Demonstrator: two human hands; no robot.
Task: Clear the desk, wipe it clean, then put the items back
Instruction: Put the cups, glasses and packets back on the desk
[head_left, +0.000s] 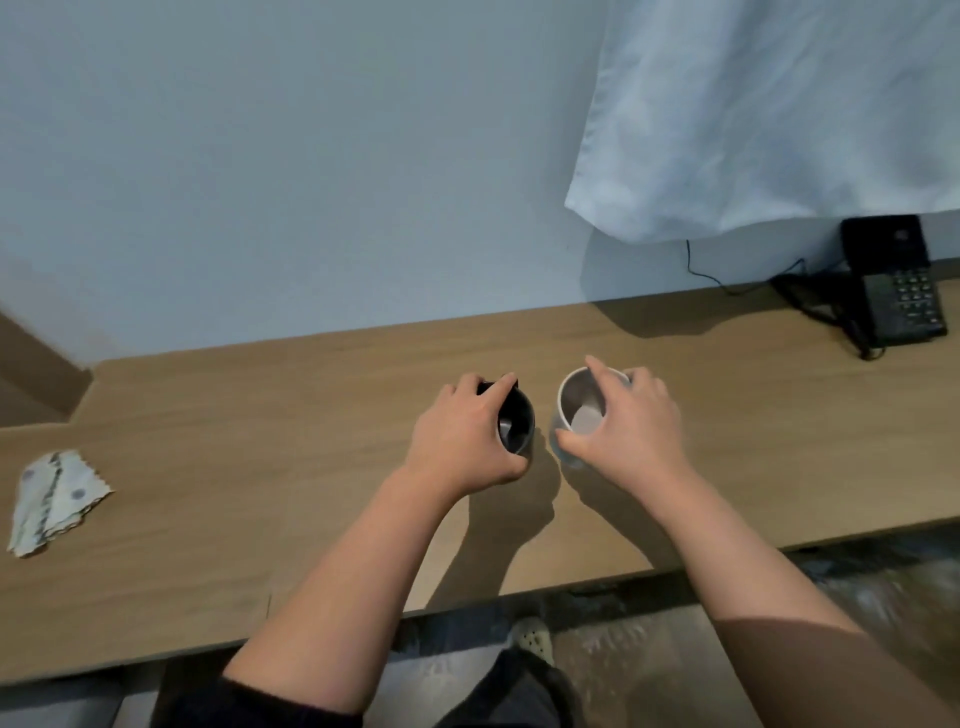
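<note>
On the wooden desk (260, 467), near its middle, stand two cups side by side. My left hand (462, 441) grips the black cup (517, 423) from above, fingers curled round its rim. My right hand (631, 423) grips the white cup (579, 410) the same way, thumb on the near side and fingers over the far rim. Both cups are upright and look empty. A folded patterned cloth (54, 499) lies at the desk's left end.
A black desk telephone (901, 291) with its cord sits at the back right against the wall. A white fabric (769, 114) hangs above it. The desk's front edge runs across the lower view, with floor and my foot (532, 639) below.
</note>
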